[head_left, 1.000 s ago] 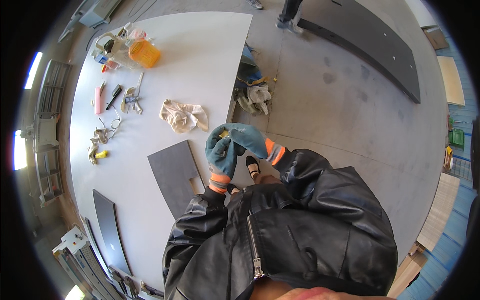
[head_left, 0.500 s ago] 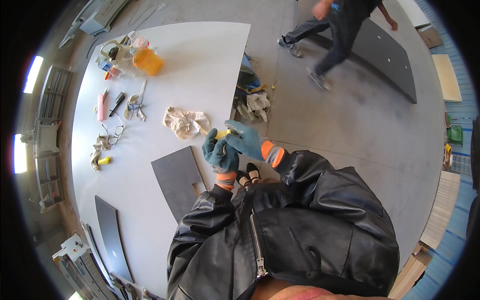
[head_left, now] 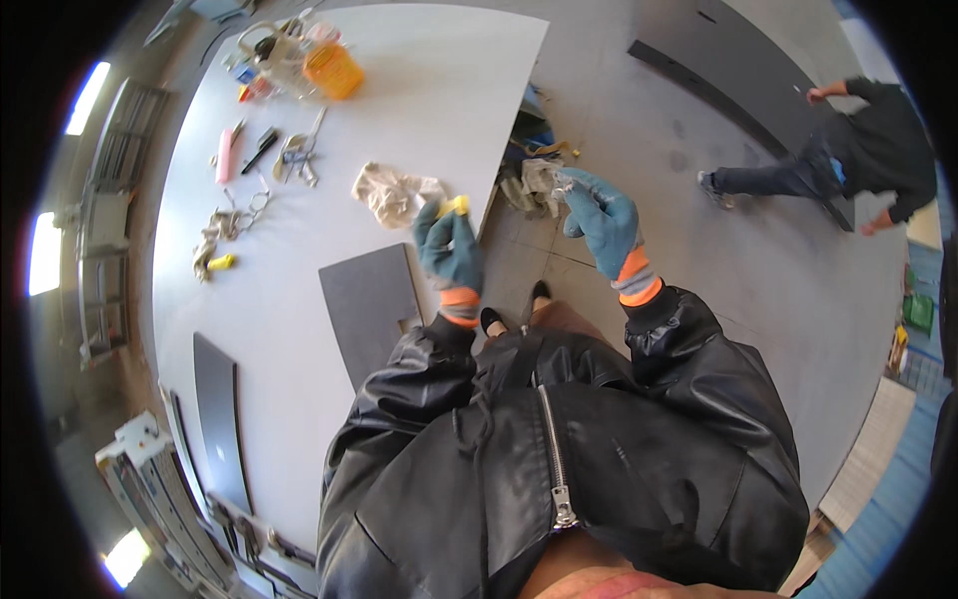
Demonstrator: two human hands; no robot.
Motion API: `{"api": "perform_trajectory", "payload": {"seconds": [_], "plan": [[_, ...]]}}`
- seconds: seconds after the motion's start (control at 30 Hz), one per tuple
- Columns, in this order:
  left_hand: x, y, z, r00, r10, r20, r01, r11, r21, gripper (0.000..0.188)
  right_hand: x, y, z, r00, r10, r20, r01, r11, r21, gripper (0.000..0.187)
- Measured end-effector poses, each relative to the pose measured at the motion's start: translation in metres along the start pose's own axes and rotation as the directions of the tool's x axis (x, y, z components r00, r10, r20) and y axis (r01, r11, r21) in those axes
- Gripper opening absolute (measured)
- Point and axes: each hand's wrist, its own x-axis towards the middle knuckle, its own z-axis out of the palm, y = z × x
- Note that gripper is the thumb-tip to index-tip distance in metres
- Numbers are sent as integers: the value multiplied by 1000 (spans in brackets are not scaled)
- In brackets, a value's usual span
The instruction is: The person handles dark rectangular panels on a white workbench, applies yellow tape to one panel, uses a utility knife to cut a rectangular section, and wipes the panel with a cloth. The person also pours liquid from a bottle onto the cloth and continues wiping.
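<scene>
My left hand (head_left: 451, 252), in a teal-coated glove with an orange cuff, is closed round a small yellow object (head_left: 454, 207) at the table's right edge. Its kind is hard to tell. My right hand (head_left: 607, 225), gloved alike, is raised beyond the table edge with thumb and fingers pinched together. Something whitish and see-through shows at its fingertips, too small to name against the rags behind. A crumpled cream cloth (head_left: 392, 194) lies on the table beside my left hand. Nearer me lies a dark grey panel (head_left: 369, 304) with a notch in its edge.
Bottles and an orange container (head_left: 333, 72) stand at the white table's (head_left: 299, 225) far end. A pink roll (head_left: 225, 157), black marker (head_left: 260, 151) and yellow-handled tool (head_left: 221, 263) lie left. Rags (head_left: 536, 180) hang beyond the edge. A person (head_left: 848, 160) walks beside a dark panel (head_left: 728, 70).
My hands, together before, have parted: the right moved away to the right, while the left keeps the yellow object. The other person has walked rightward. The whole view has shifted.
</scene>
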Motion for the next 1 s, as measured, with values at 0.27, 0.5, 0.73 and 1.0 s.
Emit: {"api": "perform_trajectory", "payload": {"seconds": [0.27, 0.5, 0.73, 1.0], "plan": [[-18, 43, 94, 979, 194, 64, -188, 978, -93, 17, 40, 6, -26, 994, 17, 108, -39, 977, 209, 23], [-33, 39, 182, 899, 357, 253, -358, 933, -43, 31, 84, 5, -97, 987, 42, 153, -91, 940, 328, 27], [-36, 51, 236, 812, 356, 462, -437, 896, 80, 34, 105, 18, -163, 961, 215, 172, -275, 776, 567, 25], [-40, 51, 269, 711, 336, 618, -484, 871, 83, 29, 111, 42, -194, 994, -4, -113, 31, 971, 237, 22]]}}
